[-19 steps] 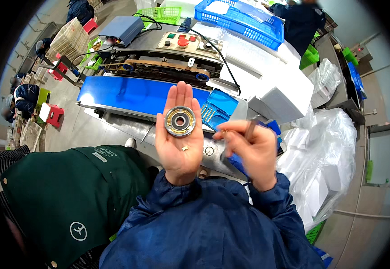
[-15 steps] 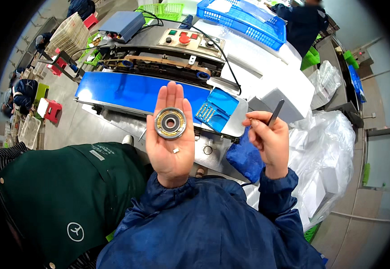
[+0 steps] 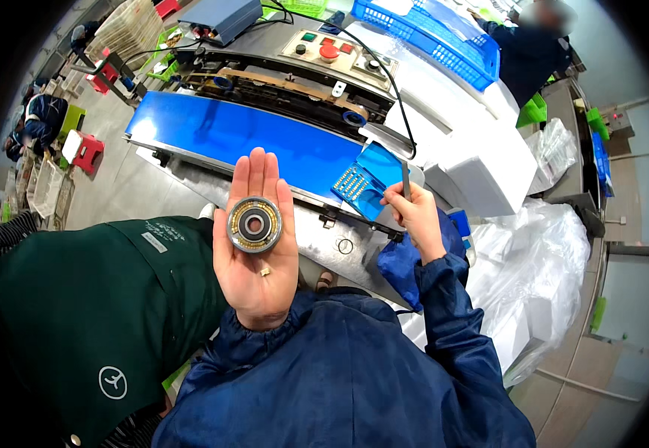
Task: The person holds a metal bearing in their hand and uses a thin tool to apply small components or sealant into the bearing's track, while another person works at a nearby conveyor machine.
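My left hand is palm up with its fingers stretched out, holding a round metal wheel on the flat palm. The wheel has a dark hub with a hole and a brass-coloured ring inside its grey rim. Just below it on the palm lies a tiny pale piece. To the right, my right hand pinches slim dark tweezers, whose upper end stands up above the fingers; their lower end is hidden. This hand is beside an open blue plastic case holding rows of small brass-coloured pieces.
Behind my hands runs a machine with a blue conveyor belt and a control panel with buttons. White boxes and clear plastic wrap stand to the right. A person in a green apron is close at my left.
My right hand has moved left and closer to the blue case. My left hand, with the wheel, has shifted left and slightly down in view. The whole view has turned a little.
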Tool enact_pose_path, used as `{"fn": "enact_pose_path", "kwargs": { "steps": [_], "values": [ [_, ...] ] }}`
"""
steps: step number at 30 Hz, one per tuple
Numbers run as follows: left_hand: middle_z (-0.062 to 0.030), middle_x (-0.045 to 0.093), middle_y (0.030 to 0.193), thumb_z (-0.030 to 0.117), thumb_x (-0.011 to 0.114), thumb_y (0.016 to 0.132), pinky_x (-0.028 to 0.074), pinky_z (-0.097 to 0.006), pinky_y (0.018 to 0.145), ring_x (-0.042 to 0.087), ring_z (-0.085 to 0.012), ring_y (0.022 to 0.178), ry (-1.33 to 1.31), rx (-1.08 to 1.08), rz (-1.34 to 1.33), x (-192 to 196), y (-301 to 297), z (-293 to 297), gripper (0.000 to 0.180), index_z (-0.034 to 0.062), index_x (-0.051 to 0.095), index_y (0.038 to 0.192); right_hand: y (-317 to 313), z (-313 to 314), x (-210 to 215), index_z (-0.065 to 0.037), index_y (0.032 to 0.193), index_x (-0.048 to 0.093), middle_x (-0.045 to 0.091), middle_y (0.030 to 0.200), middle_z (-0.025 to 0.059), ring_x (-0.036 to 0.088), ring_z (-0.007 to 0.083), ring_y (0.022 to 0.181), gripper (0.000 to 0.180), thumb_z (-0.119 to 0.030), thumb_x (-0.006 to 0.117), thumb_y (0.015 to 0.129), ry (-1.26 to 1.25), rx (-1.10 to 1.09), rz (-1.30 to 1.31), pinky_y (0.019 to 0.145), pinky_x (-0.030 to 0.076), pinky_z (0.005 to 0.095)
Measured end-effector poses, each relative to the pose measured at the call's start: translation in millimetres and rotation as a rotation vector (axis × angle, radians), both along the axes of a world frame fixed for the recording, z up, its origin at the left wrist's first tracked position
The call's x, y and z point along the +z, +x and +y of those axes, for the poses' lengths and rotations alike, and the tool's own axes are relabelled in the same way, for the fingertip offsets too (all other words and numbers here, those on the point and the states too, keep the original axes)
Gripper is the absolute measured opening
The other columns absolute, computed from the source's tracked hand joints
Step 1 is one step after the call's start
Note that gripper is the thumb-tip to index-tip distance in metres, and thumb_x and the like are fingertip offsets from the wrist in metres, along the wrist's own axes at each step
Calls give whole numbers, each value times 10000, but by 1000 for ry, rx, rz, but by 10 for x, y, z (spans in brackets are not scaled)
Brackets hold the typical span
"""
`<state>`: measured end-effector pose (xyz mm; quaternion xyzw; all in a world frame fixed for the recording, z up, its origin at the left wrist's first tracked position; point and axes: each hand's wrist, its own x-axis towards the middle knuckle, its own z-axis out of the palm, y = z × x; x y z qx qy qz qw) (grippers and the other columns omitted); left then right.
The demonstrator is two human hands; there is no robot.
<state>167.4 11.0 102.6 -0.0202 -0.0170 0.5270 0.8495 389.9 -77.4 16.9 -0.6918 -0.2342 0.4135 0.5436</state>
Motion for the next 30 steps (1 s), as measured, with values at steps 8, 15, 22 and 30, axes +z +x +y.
{"fn": "enact_pose_path", "kwargs": {
  "steps": [8, 15, 22, 30],
  "values": [
    [-144, 140, 1516, 211, 260, 986, 123, -384, 1170, 77, -241, 1418, -18, 12, 21, -49, -65, -48, 522, -39, 139, 1429, 137, 393, -354, -5, 795, 632, 538, 598, -14, 461, 48, 537, 141, -138, 675, 779, -114, 141, -551, 485, 337, 228],
    [-160, 149, 1508, 286, 248, 1002, 174, -372, 1163, 102, -253, 1413, -18, 34, 69, -103, -73, -51, 541, -32, 149, 1427, 92, 622, -471, 11, 778, 618, 560, 608, 61, 509, 125, 558, 189, -158, 695, 744, -158, 204, -657, 542, 401, 271],
    [-149, 137, 1515, 295, 250, 1001, 169, -364, 1161, 89, -244, 1416, -6, 43, 103, -113, -81, -56, 543, -17, 152, 1434, 133, 678, -500, 18, 742, 595, 580, 636, 115, 561, 175, 572, 191, -142, 697, 728, -127, 243, -761, 558, 425, 299],
    [-137, 127, 1522, 231, 287, 985, 140, -385, 1166, 70, -230, 1420, -27, 29, 39, -124, -72, -38, 538, -32, 141, 1431, 133, 693, -470, 36, 751, 576, 589, 713, 191, 595, 327, 671, 187, -109, 689, 719, -157, 305, -787, 631, 456, 385]
  ]
}}
